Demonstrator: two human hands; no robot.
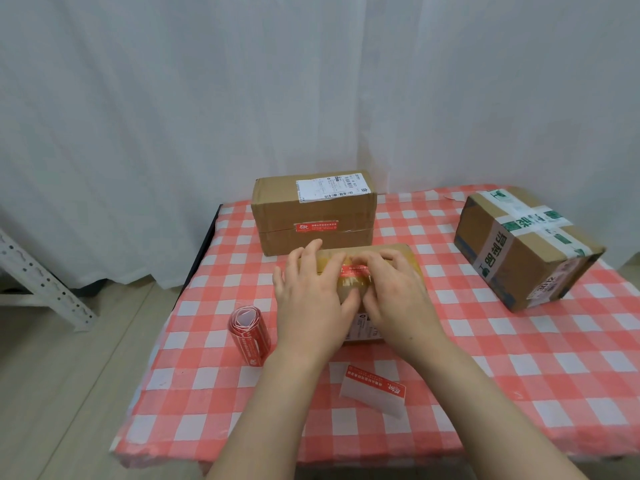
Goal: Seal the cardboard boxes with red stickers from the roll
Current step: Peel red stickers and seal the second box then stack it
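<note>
A small cardboard box [408,258] lies in the middle of the table, mostly under my hands. A red sticker [355,269] runs across its top. My left hand [308,292] lies flat on the box's left part with fingers spread. My right hand [394,289] presses down on the sticker's right end. The red sticker roll [248,336] stands to the left of my left wrist. A second cardboard box [313,211] behind carries a red sticker [317,226] over its front seam.
A third cardboard box [526,247] with green-and-white tape sits at the right. A torn-off strip of backing paper with a red sticker [375,393] lies near the table's front. The red-checked tablecloth [519,375] covers the table. A white metal rack leg [38,275] stands at the left.
</note>
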